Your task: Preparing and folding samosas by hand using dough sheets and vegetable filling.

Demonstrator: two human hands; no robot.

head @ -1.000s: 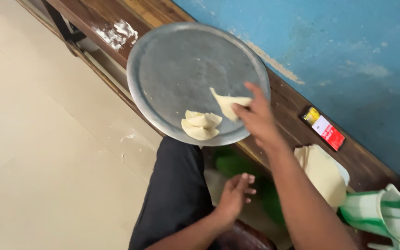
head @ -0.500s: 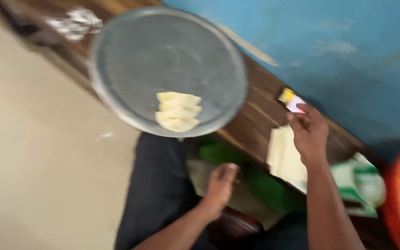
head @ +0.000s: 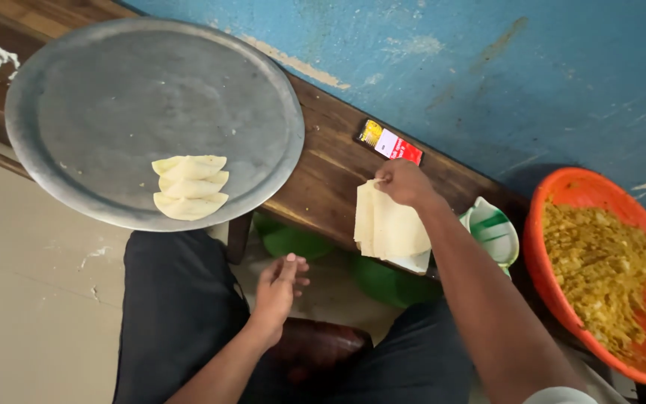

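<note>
My right hand [head: 404, 182] pinches the top corner of a stack of pale dough sheets [head: 389, 228] lying on the wooden bench [head: 330, 176]. My left hand [head: 278, 286] hovers above my lap with fingers apart and nothing in it. A large round metal tray [head: 128, 97] rests on the bench to the left, with three folded dough parcels [head: 188, 185] stacked near its front rim.
An orange bowl [head: 555, 247] of yellow crumbly filling stands at the right. A white-and-green jug [head: 493, 232] sits beside the sheets. A small red and yellow box [head: 390, 142] lies by the blue wall. Green containers [head: 390, 280] sit under the bench.
My right hand left a folded parcel on the tray beside two others, then moved right to the stack of dough sheets. The view swung right, bringing the orange bowl in.
</note>
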